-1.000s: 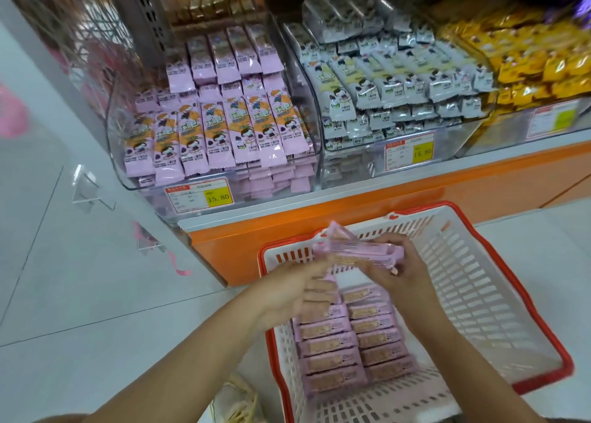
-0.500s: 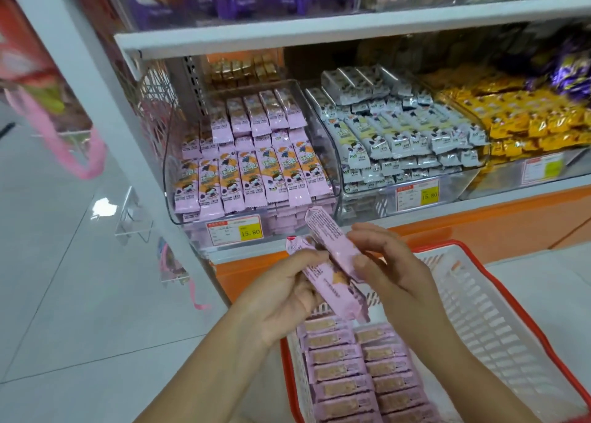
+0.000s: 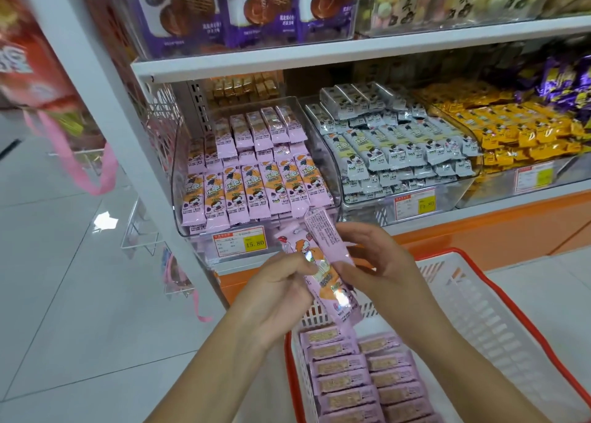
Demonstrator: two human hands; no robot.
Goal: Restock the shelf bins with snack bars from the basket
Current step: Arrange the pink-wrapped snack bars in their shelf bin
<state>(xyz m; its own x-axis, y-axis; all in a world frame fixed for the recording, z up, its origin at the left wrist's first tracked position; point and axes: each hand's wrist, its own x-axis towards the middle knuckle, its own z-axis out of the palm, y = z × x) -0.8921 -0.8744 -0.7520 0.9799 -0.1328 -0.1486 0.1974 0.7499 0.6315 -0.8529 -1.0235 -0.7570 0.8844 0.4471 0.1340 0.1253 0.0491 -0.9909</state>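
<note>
A white-tiled shop floor [image 3: 57,294] lies at far left beside a shelf unit. On the lower shelf, a clear bin [image 3: 256,167] holds rows of pink snack bars, with a price tag [image 3: 239,244] on its front. Just below it, the left hand [image 3: 278,298] pinches one pink snack bar [image 3: 323,272] — fingers closed on its lower half. A second bar [image 3: 321,231] lies against it, gripped by the closed fingers of the right hand [image 3: 383,262]. Beneath both hands sits a red-rimmed white basket [image 3: 479,310] — more pink bars stacked inside at its left. Further right, bins of white bars [image 3: 393,147] and yellow bars [image 3: 518,128].
</note>
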